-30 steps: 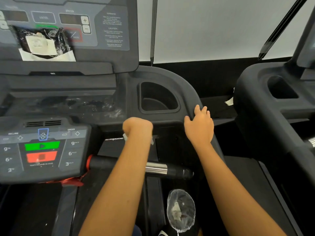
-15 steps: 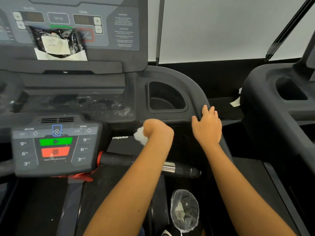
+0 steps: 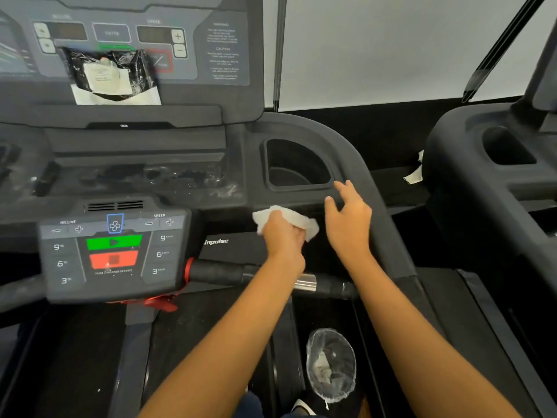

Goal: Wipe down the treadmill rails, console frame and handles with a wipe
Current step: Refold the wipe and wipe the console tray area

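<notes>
Gripping wipe [image 3: 304, 221] in curled fingers [image 3: 297, 236] of left hand [image 3: 283, 236] at front edge of frame [image 3: 355, 152] below cupholder [image 3: 289, 158], with right hand [image 3: 349, 220] spread open and empty beside it, press flat and sweep along edge

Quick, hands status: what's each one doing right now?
Left hand: fingers curled round the white wipe.
Right hand: open, holding nothing, fingers at the console frame.

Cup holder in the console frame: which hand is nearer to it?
Right. The right hand is just below the lower right corner of the cup holder; the left hand grips the wipe lower, further left.
</notes>
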